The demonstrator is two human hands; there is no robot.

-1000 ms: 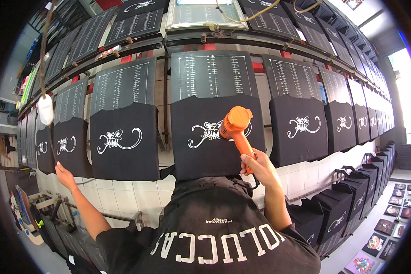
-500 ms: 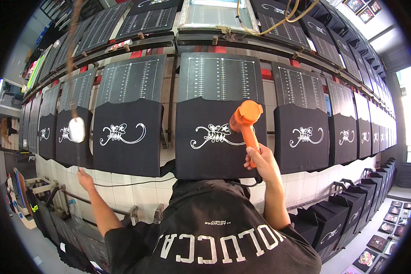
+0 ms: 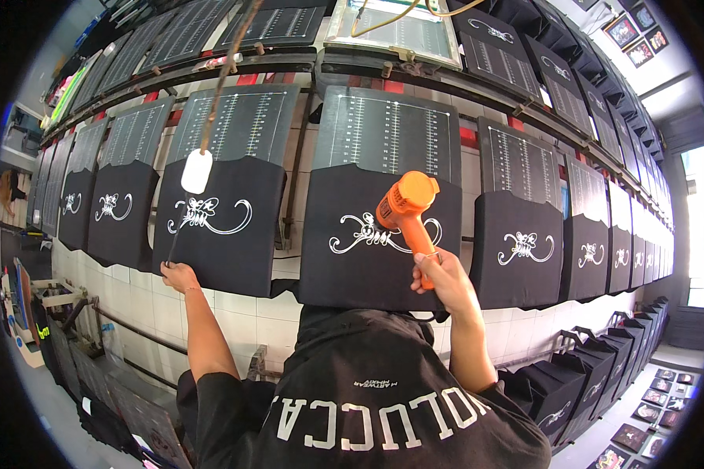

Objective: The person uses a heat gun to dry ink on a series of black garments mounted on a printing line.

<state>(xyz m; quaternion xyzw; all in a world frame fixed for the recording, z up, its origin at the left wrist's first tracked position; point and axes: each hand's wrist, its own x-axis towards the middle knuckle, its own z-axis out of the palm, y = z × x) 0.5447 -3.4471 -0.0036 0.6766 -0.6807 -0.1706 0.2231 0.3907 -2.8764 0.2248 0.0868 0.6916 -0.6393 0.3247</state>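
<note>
Orange plastic heat gun (image 3: 405, 209), gripped in the right hand (image 3: 440, 273), should stay aimed at the white print on the black shirt (image 3: 371, 234); the left hand (image 3: 179, 275) pinches the next shirt's bottom edge.

Heat gun (image 3: 405, 209): glossy orange plastic. Shirts (image 3: 379, 234): matt black cloth, smooth white print. Platens (image 3: 387, 133): dark, smooth, slight sheen, white ruled lines. Wall (image 3: 235, 313): glossy white tile. Rail (image 3: 211, 70): dull metal.
</note>
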